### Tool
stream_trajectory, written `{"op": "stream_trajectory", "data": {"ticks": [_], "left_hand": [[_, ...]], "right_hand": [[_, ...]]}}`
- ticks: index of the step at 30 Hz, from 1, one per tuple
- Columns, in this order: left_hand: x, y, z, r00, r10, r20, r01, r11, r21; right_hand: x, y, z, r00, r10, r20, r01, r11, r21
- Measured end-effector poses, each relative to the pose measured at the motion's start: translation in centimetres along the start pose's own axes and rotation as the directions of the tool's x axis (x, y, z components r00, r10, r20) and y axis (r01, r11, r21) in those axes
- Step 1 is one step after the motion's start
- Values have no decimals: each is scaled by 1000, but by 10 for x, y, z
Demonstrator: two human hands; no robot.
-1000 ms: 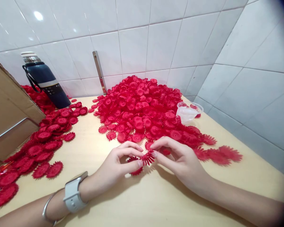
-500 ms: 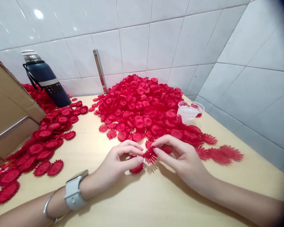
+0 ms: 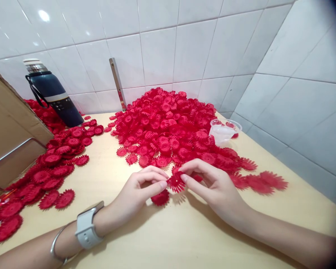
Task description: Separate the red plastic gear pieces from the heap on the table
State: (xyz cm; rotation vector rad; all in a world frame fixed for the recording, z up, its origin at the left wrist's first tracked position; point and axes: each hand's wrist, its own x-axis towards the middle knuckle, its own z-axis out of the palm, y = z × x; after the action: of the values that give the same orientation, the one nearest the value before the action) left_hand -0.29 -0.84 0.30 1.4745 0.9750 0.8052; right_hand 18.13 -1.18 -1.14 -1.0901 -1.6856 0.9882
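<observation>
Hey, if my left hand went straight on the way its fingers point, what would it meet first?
Most likely the red fringed disc pinched in your right hand; whether your left hand already touches its edge is unclear.

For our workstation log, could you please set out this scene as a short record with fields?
Held piece: red fringed disc
Right hand: thumb and finger pinch the disc's right edge
Left hand: fingertips at its left edge, grip unclear
Behind hands: heap of red fringed discs
Right of heap: clear plastic cup
Left side: cardboard box, dark-blue flask
Left wrist: smartwatch, bangle
</observation>
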Motion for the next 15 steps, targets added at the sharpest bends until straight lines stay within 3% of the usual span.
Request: {"op": "stream_trajectory", "data": {"ticks": [6,11,15], "left_hand": [[0,-1,-1,1000,21,9,-21,1000,19],[-1,-1,1,998,56,20,-57,995,78],[-2,0,2,996,90,20,-92,986,140]], "right_hand": [[-2,1,-1,999,-34,-30,33,999,-32],[-5,-1,1,959,-231,162,248,964,-91],[-6,-3,3,968,-194,159,219,962,-161]]}}
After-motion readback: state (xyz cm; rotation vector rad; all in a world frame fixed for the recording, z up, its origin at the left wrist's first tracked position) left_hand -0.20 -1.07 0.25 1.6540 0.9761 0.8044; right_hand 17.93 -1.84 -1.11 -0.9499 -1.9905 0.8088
